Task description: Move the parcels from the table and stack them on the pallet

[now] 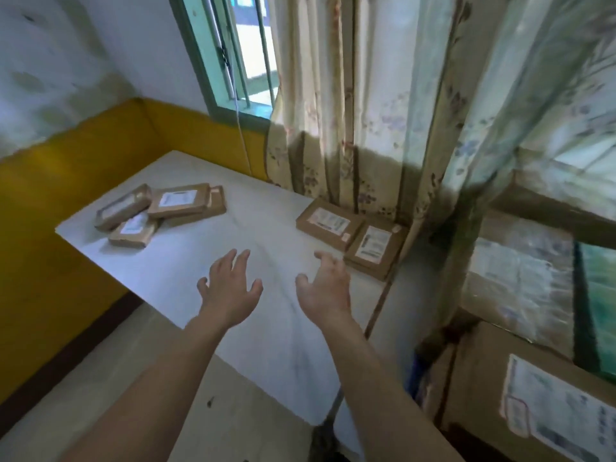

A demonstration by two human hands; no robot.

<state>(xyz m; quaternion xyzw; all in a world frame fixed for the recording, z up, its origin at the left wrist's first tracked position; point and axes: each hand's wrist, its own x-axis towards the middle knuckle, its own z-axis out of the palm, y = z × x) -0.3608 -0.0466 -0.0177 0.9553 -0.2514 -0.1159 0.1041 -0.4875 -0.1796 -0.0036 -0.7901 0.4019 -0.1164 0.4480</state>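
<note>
At the upper left of the frame a loose pile of parcels [160, 213] lies on the table [233, 295]; below centre the left hand [230, 288] hovers spread and empty; the right hand [325, 288], fingers spread too, is nearest the two flat parcels [350, 236] lying just beyond it at centre right.

You've got flat brown cardboard parcels with white labels on the table [206, 295]: a loose overlapping pile [160, 213] of about four near the far left corner, and two [351, 236] lying flat side by side at the right edge.
</note>
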